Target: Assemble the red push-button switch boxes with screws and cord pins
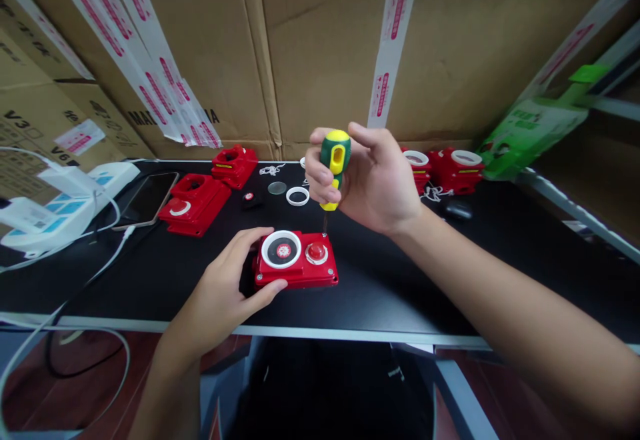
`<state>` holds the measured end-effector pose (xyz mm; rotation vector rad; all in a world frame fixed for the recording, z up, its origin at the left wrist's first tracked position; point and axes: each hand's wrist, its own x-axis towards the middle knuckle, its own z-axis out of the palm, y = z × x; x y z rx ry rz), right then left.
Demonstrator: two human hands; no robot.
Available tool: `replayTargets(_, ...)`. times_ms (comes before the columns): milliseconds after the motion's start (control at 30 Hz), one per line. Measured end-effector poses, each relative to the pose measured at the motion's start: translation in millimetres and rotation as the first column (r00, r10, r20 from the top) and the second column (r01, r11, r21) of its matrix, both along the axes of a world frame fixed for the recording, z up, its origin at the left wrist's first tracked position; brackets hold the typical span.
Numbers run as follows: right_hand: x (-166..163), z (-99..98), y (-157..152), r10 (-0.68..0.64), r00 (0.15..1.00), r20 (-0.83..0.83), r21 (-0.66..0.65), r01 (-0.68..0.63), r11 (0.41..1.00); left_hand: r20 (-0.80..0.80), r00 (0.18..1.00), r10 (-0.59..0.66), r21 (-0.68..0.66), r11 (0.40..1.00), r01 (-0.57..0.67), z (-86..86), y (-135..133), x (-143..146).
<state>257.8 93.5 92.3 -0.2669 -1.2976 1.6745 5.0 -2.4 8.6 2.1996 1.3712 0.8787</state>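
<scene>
On the desk point(390, 287), the left hand point(227, 280) grips the red box point(303, 269) from nine o'clock; the right hand point(375, 183) clasps a screwdriver point(334, 168), its tip seemingly on the two-o'clock screw point(325, 235).

Remotely, I saw a black tabletop point(395, 287) bearing a red push-button unit point(303, 275), other red housings point(197, 210), a white power strip point(69, 211), a smartphone point(149, 200) and a white ring point(298, 204).

Workshop corner (screwdriver point(334, 172), red housings point(307, 271), cartons point(320, 60)).
</scene>
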Motion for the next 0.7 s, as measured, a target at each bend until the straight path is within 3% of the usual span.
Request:
replayTargets(333,-1.7,-1.9,-2.3,-0.046,0.999,0.007,0.100,0.045,0.994,-0.002,1.000,-0.004,0.018,1.000,0.004,1.2,0.8,0.3)
replayTargets(700,-2.6,4.0,-1.2,-0.018,0.999,-0.027,-0.007,0.018,1.000,-0.012,1.000,0.010,0.016,1.000,-0.010,-1.3,0.4,-1.6)
